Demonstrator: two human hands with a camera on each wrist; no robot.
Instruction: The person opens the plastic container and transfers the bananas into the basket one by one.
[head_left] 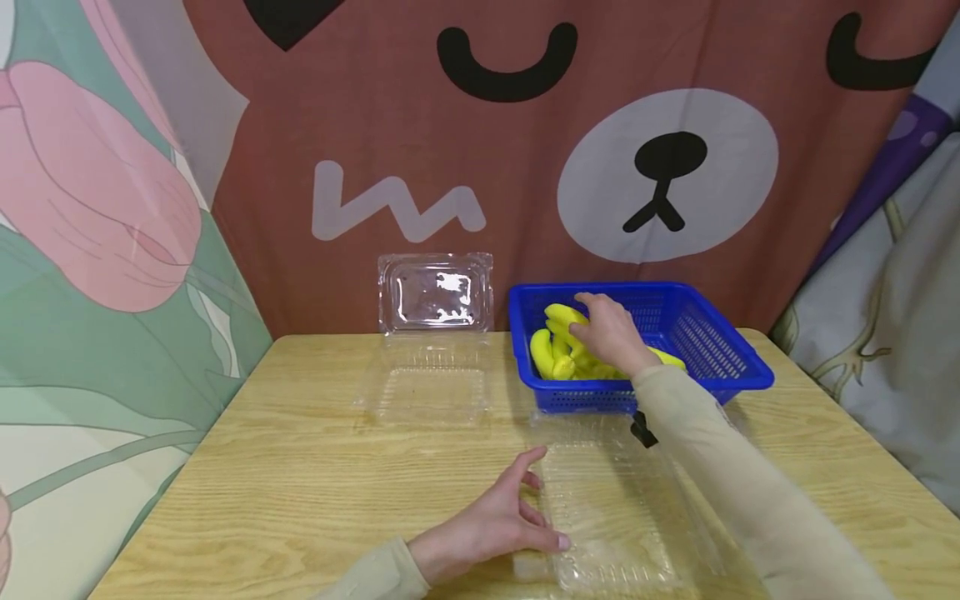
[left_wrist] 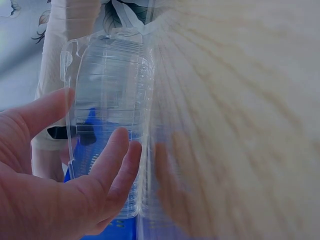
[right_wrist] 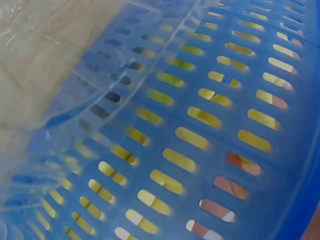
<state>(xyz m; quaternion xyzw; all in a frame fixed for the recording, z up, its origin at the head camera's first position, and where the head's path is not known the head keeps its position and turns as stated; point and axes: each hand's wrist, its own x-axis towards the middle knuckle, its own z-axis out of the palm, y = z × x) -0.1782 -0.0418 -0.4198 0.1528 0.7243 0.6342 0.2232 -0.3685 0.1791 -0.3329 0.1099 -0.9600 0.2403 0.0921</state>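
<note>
My left hand [head_left: 498, 521] is at the left side of an open clear plastic container [head_left: 611, 508] on the table. In the left wrist view its fingers [left_wrist: 117, 155] lie fairly straight against the container's side wall, with the thumb up by the rim. Inside the blue basket [head_left: 645, 385], my right hand [head_left: 611, 333] holds a yellow banana [head_left: 564, 315], thumb in front and a finger behind. More bananas [head_left: 542, 354] lie under and beside that hand. The right wrist view shows mostly the slotted basket wall [right_wrist: 200, 120], with yellow behind the slots.
A second clear container [head_left: 435, 392] stands open at the back left of the wooden table [head_left: 315, 475], its lid [head_left: 435, 292] upright near the curtain [head_left: 525, 183]. My right forearm crosses over the nearer container's right part. A small black piece [head_left: 642, 431] sits under the right wrist.
</note>
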